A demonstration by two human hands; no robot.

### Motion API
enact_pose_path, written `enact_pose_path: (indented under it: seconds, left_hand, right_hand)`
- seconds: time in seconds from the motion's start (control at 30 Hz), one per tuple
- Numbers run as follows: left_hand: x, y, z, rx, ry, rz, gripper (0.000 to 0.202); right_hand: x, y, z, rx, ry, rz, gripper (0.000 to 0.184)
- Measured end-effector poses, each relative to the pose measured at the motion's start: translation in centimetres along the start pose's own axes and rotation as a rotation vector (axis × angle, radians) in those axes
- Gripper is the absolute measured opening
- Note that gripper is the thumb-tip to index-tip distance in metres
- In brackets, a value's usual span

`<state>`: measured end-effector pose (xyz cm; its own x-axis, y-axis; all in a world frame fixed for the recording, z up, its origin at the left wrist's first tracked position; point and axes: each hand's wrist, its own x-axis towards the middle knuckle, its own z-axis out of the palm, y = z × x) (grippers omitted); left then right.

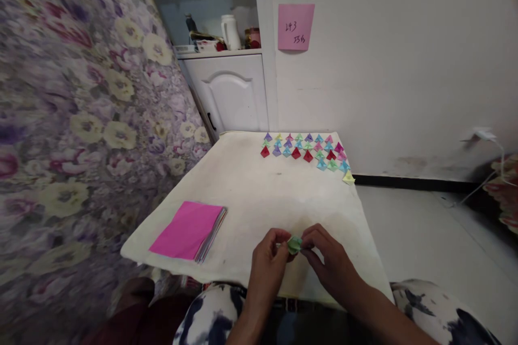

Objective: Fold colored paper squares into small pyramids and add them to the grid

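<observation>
A small green piece of folded paper (294,245) is held between my two hands, just above the near part of the cream-coloured table (251,188). My left hand (270,259) pinches its left side with thumb and fingers. On the other side, my right hand (326,252) has its fingertips closed at the paper's right edge. Farther off, several small folded paper pieces (296,153) in red, purple, blue, green, pink and yellow stand in rows along the table's far right corner. To the left lies a stack of square paper (188,230) with a bright pink sheet on top.
A floral curtain (81,91) hangs at the left. Behind the table are a white cabinet (230,94), with a white jug (230,32) on its shelf, and a wall bearing a pink note (295,27). A white plug with a cord (484,135) is at the right.
</observation>
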<state>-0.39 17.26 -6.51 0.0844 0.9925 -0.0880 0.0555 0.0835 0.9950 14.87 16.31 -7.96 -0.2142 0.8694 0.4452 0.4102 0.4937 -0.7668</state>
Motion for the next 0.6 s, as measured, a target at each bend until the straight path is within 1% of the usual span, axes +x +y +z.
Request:
enact_pose_path:
  seconds: [0.17,0.33,0.47,0.6]
  left_hand:
    - [-0.08,0.42,0.06,0.052,0.008,-0.002,0.017]
    - [-0.12,0.26,0.17,0.093,0.012,0.009,0.01]
    - [-0.16,0.06,0.3,0.095,0.026,-0.003,0.009]
    - [-0.21,-0.07,0.17,0.206,0.046,0.029,0.011]
  right_hand:
    - [-0.01,0.06,0.11,-0.008,0.002,-0.014,0.012]
    - [-0.13,0.2,0.09,-0.024,-0.003,-0.028,0.014]
    - [-0.17,0.15,0.14,-0.03,0.001,-0.029,0.014]
    - [-0.21,0.02,0.23,-0.036,-0.007,-0.019,0.015]
